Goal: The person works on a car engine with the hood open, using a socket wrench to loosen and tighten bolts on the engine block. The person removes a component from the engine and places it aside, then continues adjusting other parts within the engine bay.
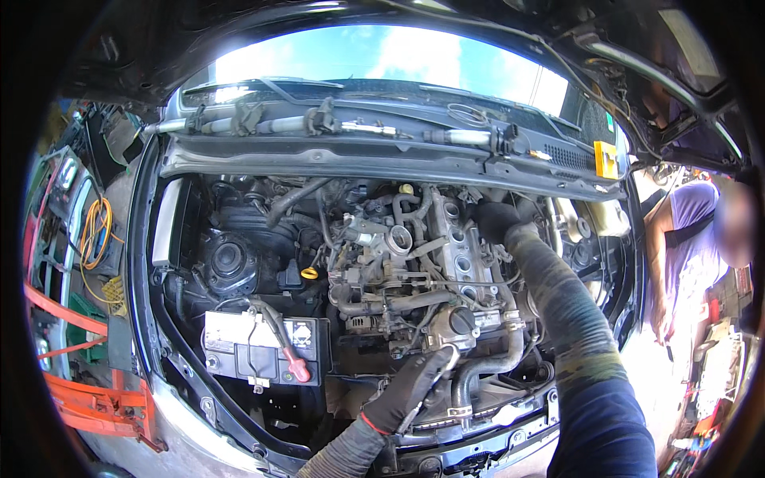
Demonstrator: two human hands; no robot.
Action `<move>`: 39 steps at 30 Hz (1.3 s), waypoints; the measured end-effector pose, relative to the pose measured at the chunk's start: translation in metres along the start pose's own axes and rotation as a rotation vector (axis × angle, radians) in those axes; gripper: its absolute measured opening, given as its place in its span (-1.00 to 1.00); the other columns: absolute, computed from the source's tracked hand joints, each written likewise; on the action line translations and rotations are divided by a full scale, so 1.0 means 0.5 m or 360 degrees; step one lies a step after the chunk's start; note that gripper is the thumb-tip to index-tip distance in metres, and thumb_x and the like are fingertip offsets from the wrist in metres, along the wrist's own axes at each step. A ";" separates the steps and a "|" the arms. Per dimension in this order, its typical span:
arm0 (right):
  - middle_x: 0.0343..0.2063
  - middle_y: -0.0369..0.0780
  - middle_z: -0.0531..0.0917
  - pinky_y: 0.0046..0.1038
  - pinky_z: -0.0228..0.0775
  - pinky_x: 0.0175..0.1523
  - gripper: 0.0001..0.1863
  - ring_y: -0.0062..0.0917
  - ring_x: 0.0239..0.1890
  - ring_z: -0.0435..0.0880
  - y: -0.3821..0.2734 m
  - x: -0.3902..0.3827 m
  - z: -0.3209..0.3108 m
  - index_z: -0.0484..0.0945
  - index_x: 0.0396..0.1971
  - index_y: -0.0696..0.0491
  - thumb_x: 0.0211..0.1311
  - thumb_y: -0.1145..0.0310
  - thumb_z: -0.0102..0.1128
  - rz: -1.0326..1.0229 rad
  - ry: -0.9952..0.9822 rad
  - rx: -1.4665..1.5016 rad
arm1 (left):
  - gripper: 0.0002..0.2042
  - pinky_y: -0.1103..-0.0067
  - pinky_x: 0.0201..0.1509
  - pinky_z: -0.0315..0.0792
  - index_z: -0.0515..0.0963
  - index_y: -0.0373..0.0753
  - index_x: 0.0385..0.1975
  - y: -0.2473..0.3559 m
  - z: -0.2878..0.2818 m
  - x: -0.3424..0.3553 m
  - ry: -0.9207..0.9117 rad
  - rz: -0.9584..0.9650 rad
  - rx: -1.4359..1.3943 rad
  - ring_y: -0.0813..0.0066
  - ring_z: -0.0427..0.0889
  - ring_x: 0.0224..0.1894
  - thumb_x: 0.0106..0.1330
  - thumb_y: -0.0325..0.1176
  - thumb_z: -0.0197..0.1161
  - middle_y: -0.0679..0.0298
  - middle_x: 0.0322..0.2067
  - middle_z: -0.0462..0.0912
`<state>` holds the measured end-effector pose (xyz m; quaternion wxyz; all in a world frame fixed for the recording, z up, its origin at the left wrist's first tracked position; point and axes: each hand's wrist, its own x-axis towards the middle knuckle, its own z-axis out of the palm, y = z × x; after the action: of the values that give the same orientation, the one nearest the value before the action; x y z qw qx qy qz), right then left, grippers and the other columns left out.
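My left hand [408, 390], in a dark glove with a red cuff, is at the front of the engine [390, 275], just below a round black-capped part [453, 325]. Its fingers look curled, and pale strips show along it; I cannot make out what they are. My right hand [496, 221], in a black glove, reaches to the back of the engine beside the cylinder head cover [458, 251] with its row of round holes. The fingers of that hand are hidden. The right arm crosses over the engine's right side.
Ignition coils [319, 119] lie along the cowl below the windshield, with a small yellow box [606, 159] at the right end. A battery [263, 346] sits front left. A thick coolant hose [486, 366] runs at the front. Another person [689, 231] stands at the right.
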<state>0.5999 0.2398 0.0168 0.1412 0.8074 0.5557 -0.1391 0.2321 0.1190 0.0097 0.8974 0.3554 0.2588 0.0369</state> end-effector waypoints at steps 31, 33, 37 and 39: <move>0.15 0.02 0.67 -0.13 0.41 0.33 -0.36 -0.17 0.23 0.65 -0.014 0.064 0.021 0.68 0.13 0.03 0.51 -0.19 -0.13 -0.0444 0.0142 -0.0452 | -0.44 0.61 -0.50 0.32 0.62 -0.22 -0.21 -0.076 0.005 0.042 0.0105 -0.0151 0.0271 0.67 0.43 -0.58 0.48 0.27 0.14 0.42 -0.56 0.51; 0.18 0.00 0.66 -0.13 0.37 0.37 -0.36 -0.18 0.27 0.61 -0.027 0.045 0.007 0.68 0.13 0.03 0.53 -0.17 -0.15 -0.0199 0.0108 -0.0318 | -0.37 0.53 -0.32 0.41 0.65 -0.32 -0.14 -0.080 0.001 0.046 0.0107 -0.0274 0.0370 0.57 0.46 -0.48 0.45 0.29 0.17 0.38 -0.53 0.54; 0.34 -0.08 0.52 -0.20 0.23 0.50 -0.34 -0.21 0.42 0.46 -0.046 0.016 -0.019 0.42 0.39 -0.05 0.51 -0.17 -0.18 0.0452 -0.0160 0.0135 | -0.37 0.52 -0.51 0.34 0.61 -0.27 -0.33 -0.076 0.004 0.043 0.0110 -0.0195 0.0291 0.62 0.40 -0.62 0.45 0.33 0.13 0.38 -0.61 0.47; 0.22 -0.05 0.64 -0.15 0.33 0.44 -0.37 -0.22 0.38 0.51 -0.050 0.014 -0.026 0.63 0.20 0.03 0.51 -0.15 -0.12 0.0274 -0.0110 -0.0014 | -0.37 0.53 -0.53 0.32 0.61 -0.26 -0.33 -0.069 0.006 0.039 0.0058 -0.0201 0.0251 0.62 0.40 -0.62 0.45 0.33 0.12 0.38 -0.60 0.47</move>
<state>0.5797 0.2595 0.0243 0.1754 0.8463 0.4795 -0.1517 0.2461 0.0963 -0.0198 0.8624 0.4072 0.2990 -0.0336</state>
